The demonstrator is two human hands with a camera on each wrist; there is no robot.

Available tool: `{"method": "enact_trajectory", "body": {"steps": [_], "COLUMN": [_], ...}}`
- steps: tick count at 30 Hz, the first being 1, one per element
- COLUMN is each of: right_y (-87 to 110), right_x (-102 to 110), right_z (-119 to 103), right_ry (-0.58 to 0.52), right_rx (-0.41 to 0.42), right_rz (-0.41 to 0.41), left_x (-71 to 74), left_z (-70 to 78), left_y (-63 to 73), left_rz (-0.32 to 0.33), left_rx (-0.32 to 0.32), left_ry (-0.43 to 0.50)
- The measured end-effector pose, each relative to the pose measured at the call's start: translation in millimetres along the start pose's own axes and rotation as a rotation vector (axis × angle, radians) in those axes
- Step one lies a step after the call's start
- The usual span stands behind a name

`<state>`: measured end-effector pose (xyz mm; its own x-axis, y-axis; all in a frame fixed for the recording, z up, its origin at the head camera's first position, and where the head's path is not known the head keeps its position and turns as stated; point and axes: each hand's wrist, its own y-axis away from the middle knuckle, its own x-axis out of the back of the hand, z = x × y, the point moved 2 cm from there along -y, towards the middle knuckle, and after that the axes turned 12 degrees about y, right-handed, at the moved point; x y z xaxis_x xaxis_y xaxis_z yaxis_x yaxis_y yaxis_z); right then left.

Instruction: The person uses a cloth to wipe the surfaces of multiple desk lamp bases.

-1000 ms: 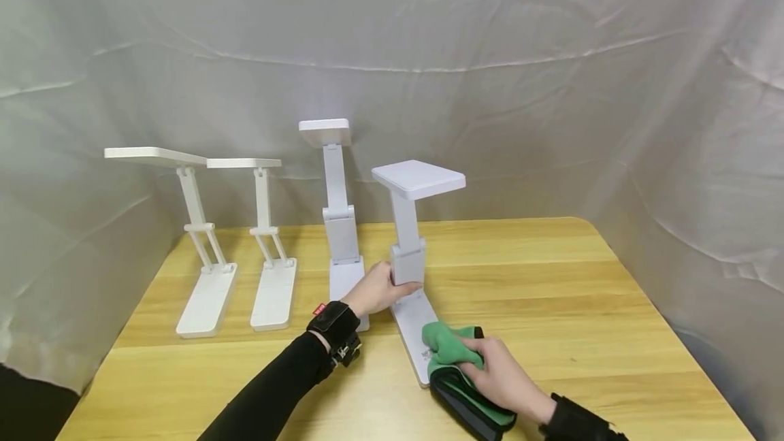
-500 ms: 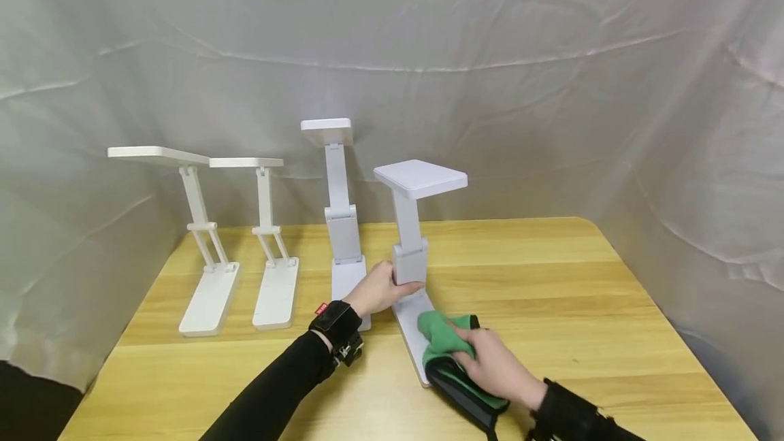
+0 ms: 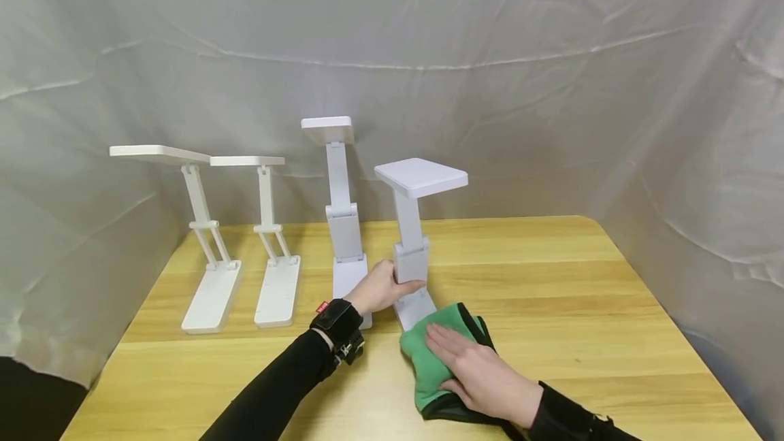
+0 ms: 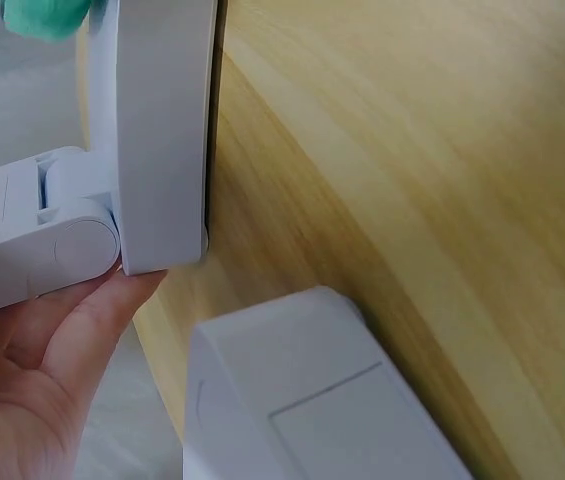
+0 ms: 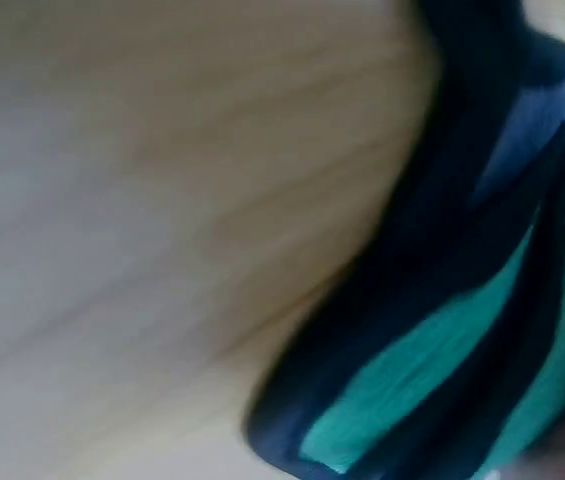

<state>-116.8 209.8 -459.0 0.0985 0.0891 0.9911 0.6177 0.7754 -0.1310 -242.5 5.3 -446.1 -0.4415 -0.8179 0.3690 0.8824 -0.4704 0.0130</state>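
In the head view my left hand (image 3: 378,289) grips the lower arm of a white folding desk lamp (image 3: 412,264), just above its base. The left wrist view shows the fingers (image 4: 87,325) beneath the lamp's hinge, with part of a thumb on the far side. My right hand (image 3: 480,374) lies with straight fingers on a green cloth (image 3: 424,363) with black edging, pressing it over the front of that lamp's base. Most of the base is hidden under the cloth. The right wrist view is blurred and shows the cloth's dark edges (image 5: 332,360) over the wooden surface.
Another white lamp (image 3: 344,233) stands close behind my left hand. Two more lamps, one (image 3: 277,291) nearer and one (image 3: 212,295) at the far left, stand on the wooden table (image 3: 539,278). A grey curtain (image 3: 527,87) surrounds the table's back and sides.
My right hand has gone from pinching the bunched cloth to lying flat on it. The cloth has spread over the lamp's base. The left hand keeps its grip on the lamp.
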Motion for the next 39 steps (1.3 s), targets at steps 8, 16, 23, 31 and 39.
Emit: {"method": "enact_trajectory", "body": {"steps": [8, 16, 23, 31, 39], "right_y": [8.8, -4.5, 5.2, 0.4, -4.7], "right_x": [4, 1, 5, 13, 9], "right_z": [15, 6, 11, 3, 6], "right_ry": [-0.176, -0.012, -0.109, 0.015, 0.166], "right_rx": [0.049, 0.038, 0.100, -0.105, -0.232], "right_rz": [0.050, -0.029, 0.090, -0.049, 0.017], "left_x": [-0.1, -2.4, -4.0, -6.5, -21.0], "left_z": [1.6, 1.4, 2.7, 2.3, 4.3], "left_y": [2.2, 1.7, 2.1, 7.5, 16.7], "left_rz": [-0.011, -0.005, 0.011, 0.079, 0.167], "left_rx": [-0.009, -0.009, 0.003, -0.003, -0.083], "left_ry": [0.002, 0.001, -0.005, -0.021, -0.071]}}
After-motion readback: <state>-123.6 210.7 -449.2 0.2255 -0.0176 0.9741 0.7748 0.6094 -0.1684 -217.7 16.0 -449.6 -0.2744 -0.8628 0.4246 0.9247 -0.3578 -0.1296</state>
